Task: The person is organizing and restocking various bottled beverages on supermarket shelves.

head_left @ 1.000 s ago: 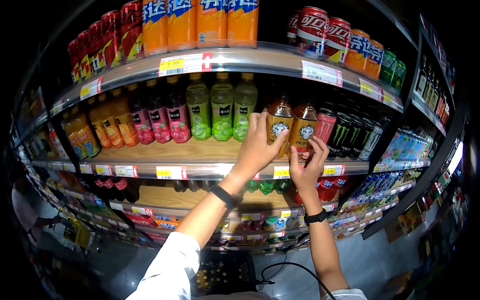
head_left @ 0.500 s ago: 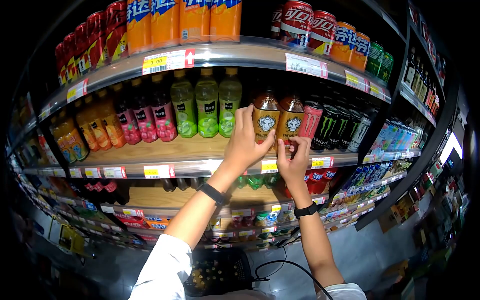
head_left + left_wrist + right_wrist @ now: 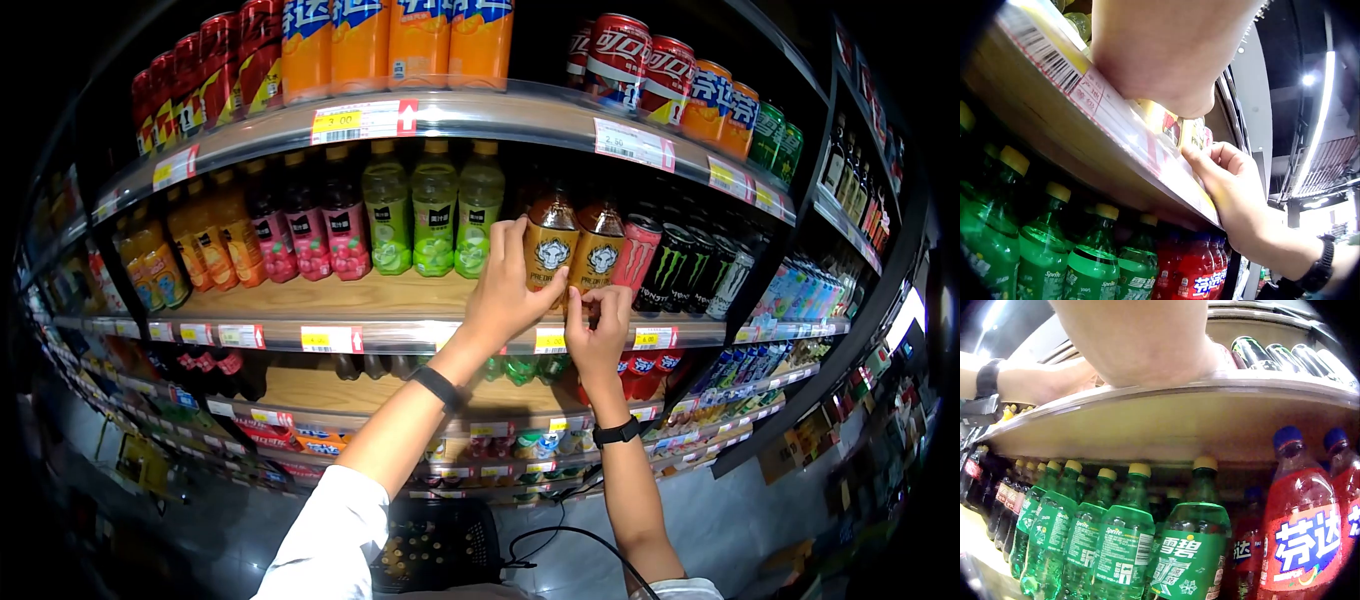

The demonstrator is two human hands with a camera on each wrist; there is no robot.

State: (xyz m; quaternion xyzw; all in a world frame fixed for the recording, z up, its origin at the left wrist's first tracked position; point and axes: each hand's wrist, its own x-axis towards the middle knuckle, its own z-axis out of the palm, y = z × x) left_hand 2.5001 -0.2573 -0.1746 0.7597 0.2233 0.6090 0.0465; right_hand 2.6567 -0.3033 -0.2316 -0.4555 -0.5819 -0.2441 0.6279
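Two brown bottles with gold wolf-like labels stand side by side at the front of the middle shelf. Around the left bottle [image 3: 552,245] curls my left hand [image 3: 508,290], fingers on its left side and thumb across its lower front. My right hand [image 3: 600,330] is just below the right bottle [image 3: 600,250], fingers bent, its thumb and fingertips close to the bottles' lower edge; whether it touches them cannot be told. In the left wrist view the right hand [image 3: 1229,194] is at the shelf edge by the yellow labels.
Green bottles [image 3: 434,220] stand left of the hands, a pink can [image 3: 634,255] and black cans [image 3: 668,268] to the right. The shelf's front rim [image 3: 400,337] carries price tags. Sprite bottles [image 3: 1124,537] stand below. A black basket [image 3: 485,530] is on the floor.
The camera view has shifted left and back right. My left hand keeps its grip on the left bottle; the right hand has moved slightly left, its fingers more bent.
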